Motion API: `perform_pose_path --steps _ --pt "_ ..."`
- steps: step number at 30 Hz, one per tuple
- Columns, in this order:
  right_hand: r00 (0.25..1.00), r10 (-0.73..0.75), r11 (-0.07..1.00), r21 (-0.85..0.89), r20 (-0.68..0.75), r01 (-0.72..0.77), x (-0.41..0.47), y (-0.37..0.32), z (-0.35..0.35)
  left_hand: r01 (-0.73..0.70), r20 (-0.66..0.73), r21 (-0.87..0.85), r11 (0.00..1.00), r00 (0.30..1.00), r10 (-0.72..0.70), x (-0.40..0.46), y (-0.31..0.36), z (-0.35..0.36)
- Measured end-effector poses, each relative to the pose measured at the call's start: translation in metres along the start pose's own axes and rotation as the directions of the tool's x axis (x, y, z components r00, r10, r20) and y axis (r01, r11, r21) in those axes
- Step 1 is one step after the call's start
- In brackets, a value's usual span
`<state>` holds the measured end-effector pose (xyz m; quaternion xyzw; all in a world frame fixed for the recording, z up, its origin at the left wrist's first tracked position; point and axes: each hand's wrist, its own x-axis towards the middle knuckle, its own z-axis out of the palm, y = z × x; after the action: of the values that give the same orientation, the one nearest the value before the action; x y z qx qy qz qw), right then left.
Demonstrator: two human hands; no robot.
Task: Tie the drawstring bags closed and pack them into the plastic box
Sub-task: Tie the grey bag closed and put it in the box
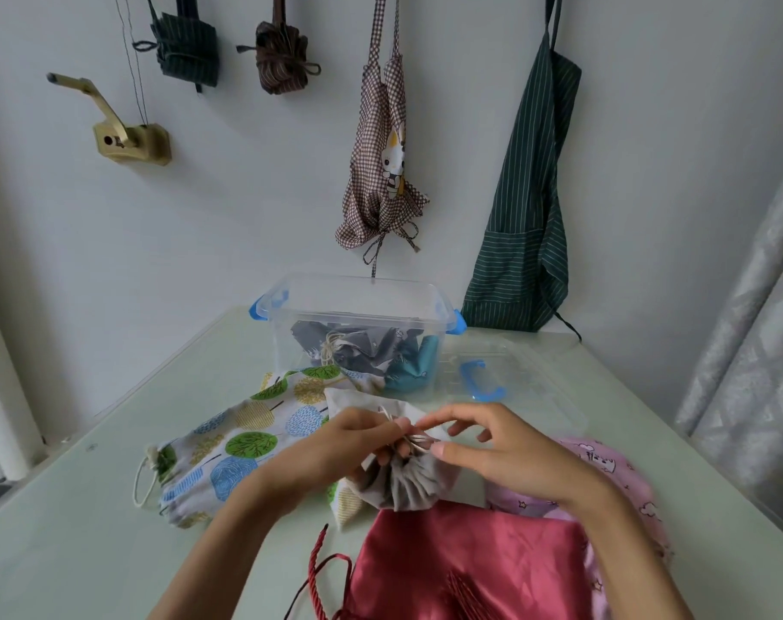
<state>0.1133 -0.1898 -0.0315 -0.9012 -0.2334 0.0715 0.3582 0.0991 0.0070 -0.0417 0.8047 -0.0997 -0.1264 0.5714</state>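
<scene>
Mid-frame, the pale cream drawstring cord (411,434) of a small grey cloth bag (407,478), its mouth already gathered, is pinched by the left hand (358,445) and the right hand (492,454); the knot looks unfinished. In the clear plastic box with blue latches (358,297), upper centre, dark grey and teal bags are already packed. Left on the pale green desk (90,552) are a tree-printed bag (228,445), a red satin bag (461,561) and a pink printed bag (613,467).

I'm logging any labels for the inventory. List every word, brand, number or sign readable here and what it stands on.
None can be read.
The checked apron bears only a cartoon cat figure, no lettering.
The pink bag carries small printed marks, too blurred to tell whether any are letters.
The plastic box shows no label.
</scene>
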Motion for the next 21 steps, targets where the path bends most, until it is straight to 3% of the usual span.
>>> perform_pose_path --steps 6,11,16,19,21 --pt "0.982 0.007 1.0 -0.022 -0.186 -0.011 0.001 0.003 -0.001 -0.041 -0.036 -0.04 0.998 0.999 0.04 0.0 -0.002 -0.001" --pt "0.938 -0.113 0.977 0.133 -0.329 0.165 -0.007 -0.007 -0.014 -0.049 -0.064 -0.206 0.977 0.997 0.036 -0.003 -0.001 -0.006" --pt "0.976 -0.1 0.958 0.244 -0.194 0.147 -0.015 -0.016 -0.019 -0.007 -0.132 -0.385 0.923 0.99 -0.047 -0.003 -0.001 -0.007" --pt "0.995 -0.077 0.986 0.146 -0.057 0.085 -0.021 -0.022 -0.022 -0.006 -0.181 -0.402 0.916 0.981 -0.073 -0.004 0.002 -0.007" --pt "0.994 -0.067 0.995 0.073 -0.081 0.072 -0.022 -0.026 -0.021 -0.01 -0.216 -0.361 0.932 0.974 -0.073 -0.004 0.003 -0.006"
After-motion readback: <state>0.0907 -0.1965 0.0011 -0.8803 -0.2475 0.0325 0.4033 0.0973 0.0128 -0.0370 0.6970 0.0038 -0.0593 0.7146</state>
